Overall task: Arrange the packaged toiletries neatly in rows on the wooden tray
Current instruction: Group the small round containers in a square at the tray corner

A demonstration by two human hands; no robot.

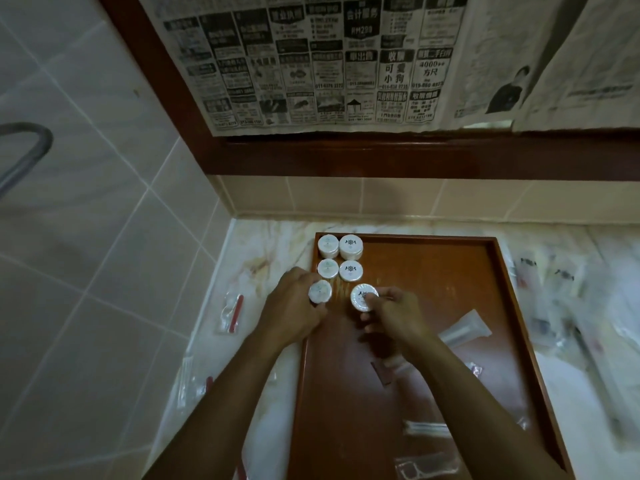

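A wooden tray [450, 271] lies on the marble counter. Several round white wrapped soaps [339, 258] stand in two columns at its far left corner. My left hand [294, 306] grips one more round soap [320, 291] at the tray's left rim, just below the left column. My right hand [394, 313] pinches another round soap [363, 297], tilted, below the right column. A clear tube [465, 329] lies on the tray to the right of my right hand. Thin clear packets [426, 429] lie near the tray's front.
Plastic-wrapped packets [232, 311] with a red item lie on the counter left of the tray. Many more clear packets [568, 306] are spread over the counter on the right. A tiled wall stands at the left, and a newspaper-covered mirror frame [311, 154] behind.
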